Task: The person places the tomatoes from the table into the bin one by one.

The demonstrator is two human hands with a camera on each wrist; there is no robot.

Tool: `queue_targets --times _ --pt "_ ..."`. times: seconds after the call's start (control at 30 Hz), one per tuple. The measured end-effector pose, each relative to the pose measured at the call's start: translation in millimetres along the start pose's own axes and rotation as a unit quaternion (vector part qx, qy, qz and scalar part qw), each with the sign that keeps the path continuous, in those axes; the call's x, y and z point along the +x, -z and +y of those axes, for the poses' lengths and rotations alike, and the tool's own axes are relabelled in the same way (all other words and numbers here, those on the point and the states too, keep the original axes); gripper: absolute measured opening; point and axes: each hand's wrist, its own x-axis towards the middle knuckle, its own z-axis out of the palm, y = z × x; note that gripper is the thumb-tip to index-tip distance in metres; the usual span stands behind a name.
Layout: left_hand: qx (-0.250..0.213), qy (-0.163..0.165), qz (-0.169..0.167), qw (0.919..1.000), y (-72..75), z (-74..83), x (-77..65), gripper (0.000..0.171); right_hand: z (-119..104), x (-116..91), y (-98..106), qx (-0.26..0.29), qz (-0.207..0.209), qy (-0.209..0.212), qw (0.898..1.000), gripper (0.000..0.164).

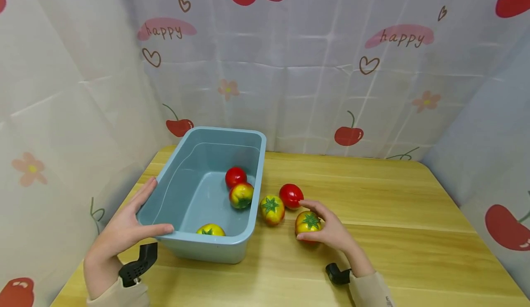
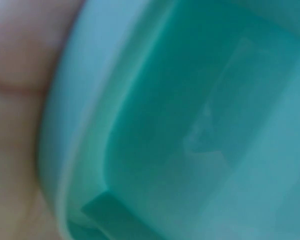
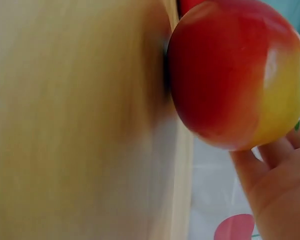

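Note:
My left hand [image 1: 124, 222] rests against the near left corner of a blue-grey plastic bin [image 1: 209, 240]. Its thumb lies along the front rim, and straight fingers reach up the left side. The left wrist view has blurred skin beside the bin's rim [image 2: 90, 110]. My right hand [image 1: 329, 226] grips a yellow-red toy tomato [image 1: 308, 223] with a green leaf top, low at the tabletop. In the right wrist view, fingers [image 3: 250, 167] touch the tomato's [image 3: 230, 75] far side. Just beyond are a red tomato [image 1: 291, 195] and another yellow-red tomato [image 1: 272, 209].
Inside the bin lie a red tomato [image 1: 236, 177], a yellow-red tomato [image 1: 241, 195] and a yellow one [image 1: 211, 229] partly behind the front rim. The wooden table [image 1: 397, 233] meets a printed curtain [image 1: 290, 104] at the back and sides.

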Motion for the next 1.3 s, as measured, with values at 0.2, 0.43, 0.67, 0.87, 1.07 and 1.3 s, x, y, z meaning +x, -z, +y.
queue_targets --times 0.2,0.43,0.67,0.87,1.07,1.3 --pt "-0.001 -0.003 0.002 1.0000 -0.7 -0.9 0.6 0.106 30.5 2.7 0.9 -0.019 -0.007 -0.044 0.999 0.075" --pt "-0.002 -0.006 0.004 1.0000 -0.5 -1.2 0.9 0.106 37.0 4.1 1.9 -0.026 -0.008 -0.088 0.996 0.072" --pt "0.004 -0.003 -0.001 1.0000 -0.2 0.6 2.2 0.106 33.8 3.7 3.7 -0.038 -0.001 -0.098 0.994 0.069" --pt "0.002 -0.004 -0.001 1.0000 -1.0 1.1 3.0 0.107 30.1 3.8 7.1 -0.041 0.007 -0.092 0.995 0.067" --pt "0.001 -0.001 -0.003 1.0000 -0.7 1.6 2.8 0.107 24.3 4.6 9.7 -0.051 0.012 -0.080 0.995 0.068" --pt "0.004 -0.001 -0.003 1.0000 -0.8 1.0 2.6 0.106 11.1 6.6 14.3 -0.037 0.022 -0.068 0.997 0.068"
